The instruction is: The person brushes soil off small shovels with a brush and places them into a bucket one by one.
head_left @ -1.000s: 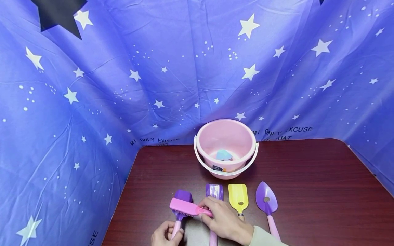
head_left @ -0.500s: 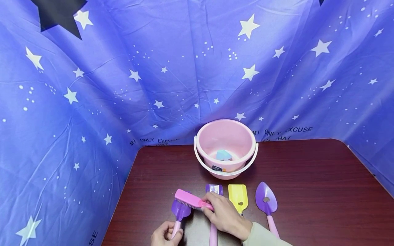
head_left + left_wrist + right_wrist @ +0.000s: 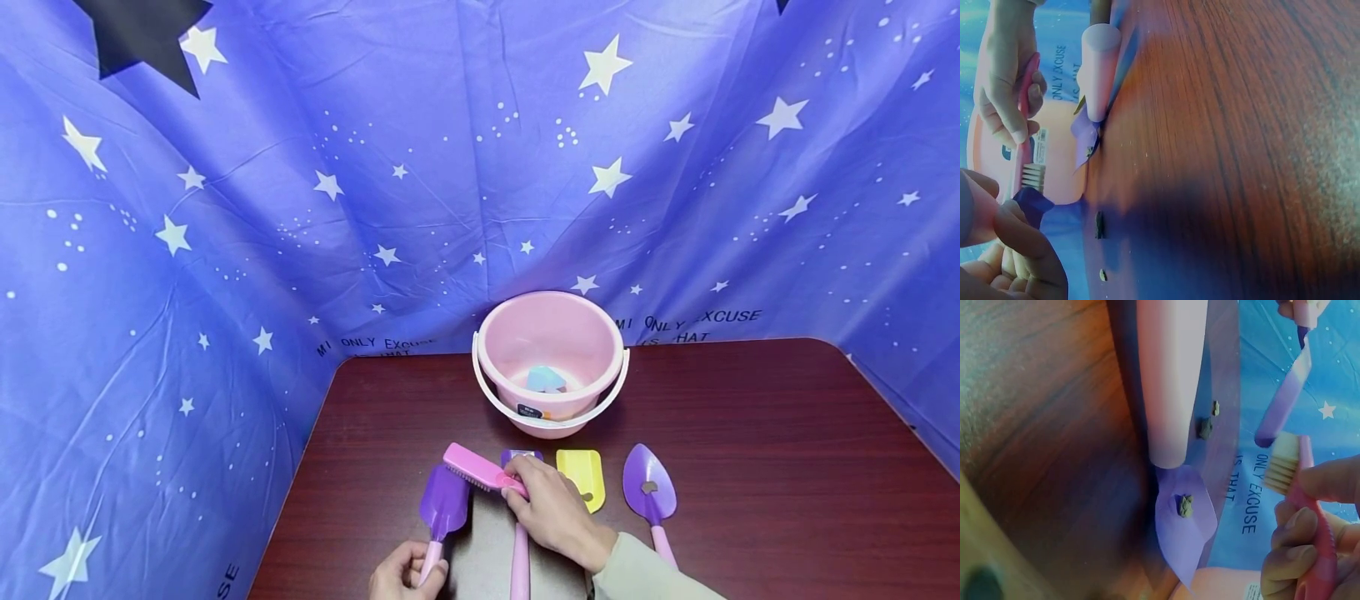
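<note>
My left hand (image 3: 405, 573) grips the pink handle of a purple toy shovel (image 3: 445, 502), its blade pointing away and raised above the table. In my right hand (image 3: 558, 510) is a pink brush (image 3: 474, 468), held by its handle with the bristles facing down. The brush head lies across the upper right edge of the shovel blade. Seen from the right wrist, the bristles (image 3: 1284, 464) are right beside the blade's tip (image 3: 1267, 434); whether they touch is hard to tell. In the left wrist view, the fingers (image 3: 1029, 240) curl near the shovel's pink handle (image 3: 977, 212).
A pink bucket (image 3: 551, 408) with a light-blue piece (image 3: 546, 378) inside stands at the back. Partly under my right arm lie another purple shovel (image 3: 519, 550) and a yellow shovel (image 3: 588, 475). A pointed purple shovel (image 3: 637, 479) lies right. Dark crumbs (image 3: 1099, 225) dot the table.
The brush has moved away and to the right along the shovel blade, from near its neck to its far edge, uncovering more of the blade. My left hand stays nearly in place.
</note>
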Demonstrator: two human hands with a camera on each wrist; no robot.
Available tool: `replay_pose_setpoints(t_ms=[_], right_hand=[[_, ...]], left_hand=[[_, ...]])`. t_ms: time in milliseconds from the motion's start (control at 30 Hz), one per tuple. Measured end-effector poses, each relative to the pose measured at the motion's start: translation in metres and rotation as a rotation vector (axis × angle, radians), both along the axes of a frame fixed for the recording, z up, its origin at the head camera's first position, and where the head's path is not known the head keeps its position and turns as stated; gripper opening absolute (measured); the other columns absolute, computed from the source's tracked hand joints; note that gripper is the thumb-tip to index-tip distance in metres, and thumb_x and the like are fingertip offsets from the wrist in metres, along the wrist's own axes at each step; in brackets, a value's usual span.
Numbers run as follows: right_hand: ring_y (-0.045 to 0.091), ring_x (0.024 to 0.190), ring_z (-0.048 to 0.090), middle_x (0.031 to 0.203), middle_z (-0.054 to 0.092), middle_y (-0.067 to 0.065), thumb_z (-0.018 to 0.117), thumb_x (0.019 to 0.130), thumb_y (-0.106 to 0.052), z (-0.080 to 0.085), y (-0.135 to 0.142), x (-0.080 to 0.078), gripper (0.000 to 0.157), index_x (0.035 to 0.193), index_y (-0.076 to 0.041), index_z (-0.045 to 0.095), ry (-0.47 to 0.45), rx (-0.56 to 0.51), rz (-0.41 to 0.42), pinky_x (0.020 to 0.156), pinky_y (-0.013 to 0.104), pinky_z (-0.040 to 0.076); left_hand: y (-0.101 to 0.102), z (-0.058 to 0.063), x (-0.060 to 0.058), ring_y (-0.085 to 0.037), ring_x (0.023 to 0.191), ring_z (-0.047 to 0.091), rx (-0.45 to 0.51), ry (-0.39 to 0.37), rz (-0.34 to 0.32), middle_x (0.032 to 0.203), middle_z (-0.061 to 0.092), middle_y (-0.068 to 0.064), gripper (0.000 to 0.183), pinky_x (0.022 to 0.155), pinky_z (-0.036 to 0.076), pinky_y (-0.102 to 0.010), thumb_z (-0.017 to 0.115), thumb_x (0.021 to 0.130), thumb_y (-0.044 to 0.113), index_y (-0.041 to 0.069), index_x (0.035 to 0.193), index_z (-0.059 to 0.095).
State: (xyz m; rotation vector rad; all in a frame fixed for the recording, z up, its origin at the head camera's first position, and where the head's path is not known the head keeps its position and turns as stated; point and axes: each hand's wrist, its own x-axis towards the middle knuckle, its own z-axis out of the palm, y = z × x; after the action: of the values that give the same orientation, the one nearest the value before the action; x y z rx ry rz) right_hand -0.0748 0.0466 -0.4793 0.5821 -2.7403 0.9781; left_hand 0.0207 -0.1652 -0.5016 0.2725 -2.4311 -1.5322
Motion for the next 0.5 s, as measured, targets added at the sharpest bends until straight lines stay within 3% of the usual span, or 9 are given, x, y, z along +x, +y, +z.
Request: replay_pose_setpoints(t_ms=[200, 500], right_hand=[[0.004, 0.071, 0.05, 0.086, 0.057, -0.013, 0.074, 0.08, -0.021, 0.001, 0.001, 0.0, 0.019, 0.096, -0.021, 0.063, 0.007, -0.019, -0.016, 0.062, 0.029, 0.043], [0.002, 0.071, 0.048, 0.084, 0.053, -0.018, 0.071, 0.079, -0.017, 0.006, -0.005, 0.01, 0.019, 0.095, -0.025, 0.064, 0.052, -0.095, 0.133, 0.062, 0.023, 0.042]], left_hand=[[0.001, 0.002, 0.0, 0.001, 0.045, 0.046, -0.002, -0.024, 0.042, 0.057, 0.052, 0.014, 0.013, 0.043, 0.041, -0.02, 0.076, 0.069, 0.005, 0.009, 0.076, 0.066], [0.001, 0.004, -0.003, -0.001, 0.045, 0.048, -0.013, -0.062, 0.024, 0.057, 0.054, 0.012, 0.013, 0.045, 0.042, -0.021, 0.077, 0.07, 0.007, 0.008, 0.076, 0.066]])
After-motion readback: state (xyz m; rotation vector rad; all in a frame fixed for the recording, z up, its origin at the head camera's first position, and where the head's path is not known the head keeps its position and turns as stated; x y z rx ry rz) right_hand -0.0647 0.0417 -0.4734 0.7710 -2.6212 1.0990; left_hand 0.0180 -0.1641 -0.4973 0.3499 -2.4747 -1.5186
